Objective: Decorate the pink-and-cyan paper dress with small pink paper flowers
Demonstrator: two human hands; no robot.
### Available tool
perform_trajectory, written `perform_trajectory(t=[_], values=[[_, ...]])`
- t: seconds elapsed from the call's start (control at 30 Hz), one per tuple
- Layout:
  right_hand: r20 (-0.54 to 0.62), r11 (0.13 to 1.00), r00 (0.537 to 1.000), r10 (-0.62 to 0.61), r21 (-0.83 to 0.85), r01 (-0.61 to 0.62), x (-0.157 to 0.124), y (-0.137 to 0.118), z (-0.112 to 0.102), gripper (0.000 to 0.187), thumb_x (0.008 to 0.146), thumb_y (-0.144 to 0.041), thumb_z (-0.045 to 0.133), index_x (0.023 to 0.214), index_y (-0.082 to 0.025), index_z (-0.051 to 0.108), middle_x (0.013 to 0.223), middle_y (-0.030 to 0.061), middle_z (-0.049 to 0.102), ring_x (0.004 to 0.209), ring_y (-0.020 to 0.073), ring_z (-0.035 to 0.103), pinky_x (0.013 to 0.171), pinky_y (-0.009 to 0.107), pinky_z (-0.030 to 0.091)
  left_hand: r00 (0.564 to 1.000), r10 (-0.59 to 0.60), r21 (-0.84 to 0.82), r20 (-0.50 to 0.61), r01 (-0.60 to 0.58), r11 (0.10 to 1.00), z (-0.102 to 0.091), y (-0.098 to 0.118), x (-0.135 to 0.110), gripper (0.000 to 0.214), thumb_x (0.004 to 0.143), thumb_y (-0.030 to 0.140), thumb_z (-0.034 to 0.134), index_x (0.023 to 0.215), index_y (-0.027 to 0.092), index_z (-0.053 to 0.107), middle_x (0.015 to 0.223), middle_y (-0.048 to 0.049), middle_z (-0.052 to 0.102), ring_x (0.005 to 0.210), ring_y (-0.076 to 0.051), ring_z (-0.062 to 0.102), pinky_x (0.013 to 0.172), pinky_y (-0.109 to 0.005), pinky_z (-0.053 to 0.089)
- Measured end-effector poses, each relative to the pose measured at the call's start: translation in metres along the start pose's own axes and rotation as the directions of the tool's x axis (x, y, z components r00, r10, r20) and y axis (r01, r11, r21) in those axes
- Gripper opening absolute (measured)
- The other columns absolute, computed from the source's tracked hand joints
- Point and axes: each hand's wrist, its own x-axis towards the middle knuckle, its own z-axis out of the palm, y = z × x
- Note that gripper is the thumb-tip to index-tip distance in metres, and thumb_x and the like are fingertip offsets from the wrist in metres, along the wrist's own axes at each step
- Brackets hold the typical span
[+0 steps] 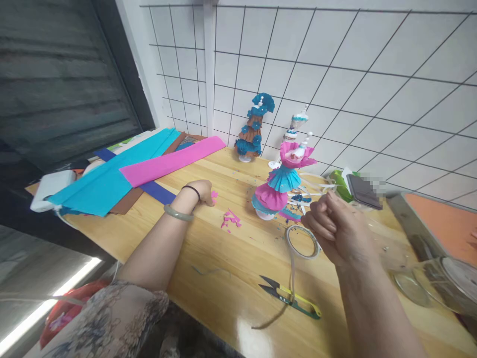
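Observation:
My left hand [203, 192], seen from the back, reaches down to the tabletop. Its curled fingers are pressed together at a small pink paper piece [214, 195]; the fingertips are mostly hidden. In front of the paper figure, my right hand [333, 223] is raised in a loose fist, thumb on top; whatever it holds, if anything, is hidden. The figure [278, 186] has ruffled pink and blue crepe-paper tiers and a white top with beads. Pink paper scraps [231, 219] lie between the hands. Below my right hand is a roll of tape [302, 242].
Yellow-and-green thread snips [290, 297] lie near the front edge. Crepe-paper sheets [112, 171] are piled at left beside a white box [52, 190]. A blue-and-brown paper figure [251, 132] stands by the tiled wall. A glass jar [439, 281] lies at right.

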Motion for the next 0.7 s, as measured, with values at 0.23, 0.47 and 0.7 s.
perform_trajectory(t=[0.23,0.47,0.7], values=[[0.042,0.999,0.999,0.031,0.006,-0.031,-0.001,0.003,0.003,0.028,0.080,-0.036,0.057,0.060,-0.017,0.055,0.039,-0.0100,0.024,0.034,0.0011,0.015,0.040,0.020,0.017,0.992,0.072,-0.031,0.103,-0.070,0.997,-0.001,0.001,-0.004,0.014,0.050,0.010,0.067,0.052,0.014,0.054,0.037,0.0002,0.047,0.047,-0.017,0.053,0.053,-0.029,0.042],[0.116,0.960,0.983,0.145,-0.258,-0.112,-0.003,0.023,0.019,0.031,0.078,-0.045,0.056,0.064,-0.017,0.055,0.043,-0.0083,0.029,0.038,0.0038,0.023,0.039,0.020,0.016,0.850,0.477,-0.379,0.226,-0.374,0.847,0.002,0.020,-0.024,0.016,0.058,0.019,0.067,0.069,0.015,0.056,0.062,-0.0025,0.064,0.059,-0.014,0.061,0.057,-0.024,0.048],[0.260,0.744,0.959,0.110,-0.662,0.094,-0.009,0.039,0.033,0.025,0.077,-0.041,0.057,0.089,-0.019,0.057,0.063,-0.0031,0.048,0.052,0.0085,0.039,0.046,0.021,0.029,0.566,0.755,-0.590,0.332,-0.500,0.634,0.011,0.050,-0.060,0.019,0.067,0.028,0.066,0.075,0.016,0.053,0.065,-0.0012,0.063,0.050,-0.011,0.058,0.052,-0.024,0.049]])
